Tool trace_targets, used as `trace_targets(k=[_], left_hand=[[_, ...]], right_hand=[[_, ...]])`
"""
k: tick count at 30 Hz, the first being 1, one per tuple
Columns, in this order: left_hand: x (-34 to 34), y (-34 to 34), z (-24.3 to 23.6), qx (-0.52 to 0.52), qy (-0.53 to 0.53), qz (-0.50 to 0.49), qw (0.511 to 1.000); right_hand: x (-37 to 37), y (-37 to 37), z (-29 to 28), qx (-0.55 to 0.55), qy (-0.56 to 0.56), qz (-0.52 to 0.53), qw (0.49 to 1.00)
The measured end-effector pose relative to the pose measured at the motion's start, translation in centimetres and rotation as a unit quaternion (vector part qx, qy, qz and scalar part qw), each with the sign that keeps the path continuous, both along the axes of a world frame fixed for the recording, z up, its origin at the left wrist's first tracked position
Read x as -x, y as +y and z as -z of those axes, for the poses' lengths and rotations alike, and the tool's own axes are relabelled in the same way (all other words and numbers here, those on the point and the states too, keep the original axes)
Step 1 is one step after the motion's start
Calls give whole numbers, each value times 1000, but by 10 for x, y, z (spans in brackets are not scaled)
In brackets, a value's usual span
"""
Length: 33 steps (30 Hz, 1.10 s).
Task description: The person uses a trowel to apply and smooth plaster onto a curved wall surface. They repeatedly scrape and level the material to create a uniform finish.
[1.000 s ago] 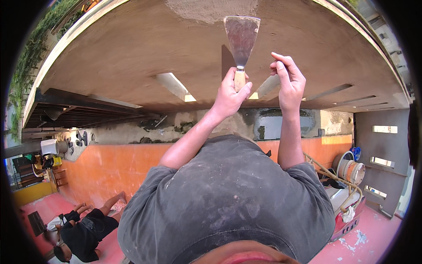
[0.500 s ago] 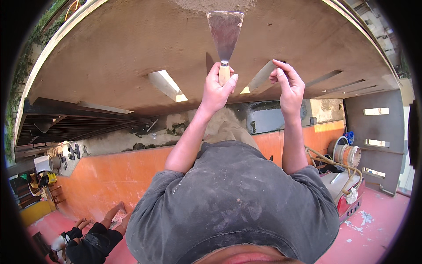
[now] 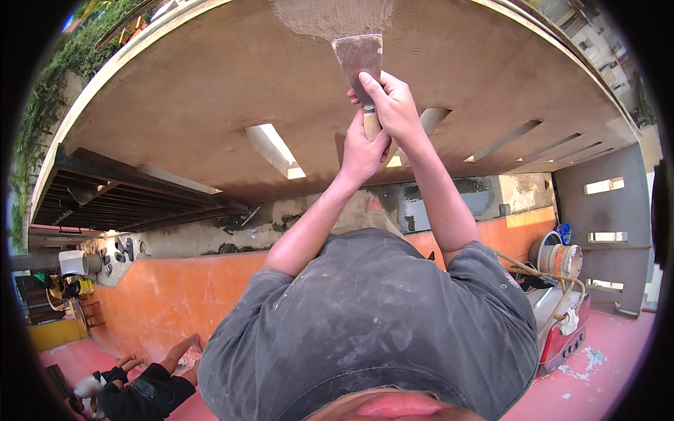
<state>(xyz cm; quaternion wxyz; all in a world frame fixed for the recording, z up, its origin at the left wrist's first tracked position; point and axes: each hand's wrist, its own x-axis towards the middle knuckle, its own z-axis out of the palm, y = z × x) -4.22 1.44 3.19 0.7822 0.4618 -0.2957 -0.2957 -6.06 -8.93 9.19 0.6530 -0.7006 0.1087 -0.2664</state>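
In front of the brown plastered wall (image 3: 182, 91) I hold a putty knife (image 3: 357, 57) with its wide metal blade pointing up. My left hand (image 3: 360, 156) is closed around its light wooden handle. Around the blade's lower part wraps my right hand (image 3: 396, 105), the thumb lying flat on the metal and the other fingers behind it. The blade's top edge is just below a rough, lighter patch of plaster (image 3: 330, 15). Whether that edge touches the wall cannot be made out.
Slots such as this bright opening (image 3: 275, 151) pierce the wall. Dark metal slats (image 3: 133, 193) stand at left. Behind me runs an orange ledge (image 3: 168, 291). A bucket (image 3: 565, 259) and a red cart-like thing (image 3: 565, 333) are at right. Another person (image 3: 151, 386) sits at lower left.
My right hand has moved left from free air onto the putty knife's blade. The knife has dropped slightly and tilted, still in my left hand. The view has shifted a little.
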Motion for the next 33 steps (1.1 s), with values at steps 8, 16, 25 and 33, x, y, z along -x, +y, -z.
trace_targets(k=[8,16,25,33], left_hand=[[-11,-17,5,-26,-22,-81,996],[-11,-26,29,-79,-20,-115,990],[-12,-26,33,-37,16,-40,998],[-18,-39,42,-23,-34,-107,993]], right_hand=[[-31,-4,-16,-145,54,22,988],[-46,-12,8,-44,-33,134,990],[-51,-15,17,42,-36,169,984],[-52,-13,7,31,-44,153,987]])
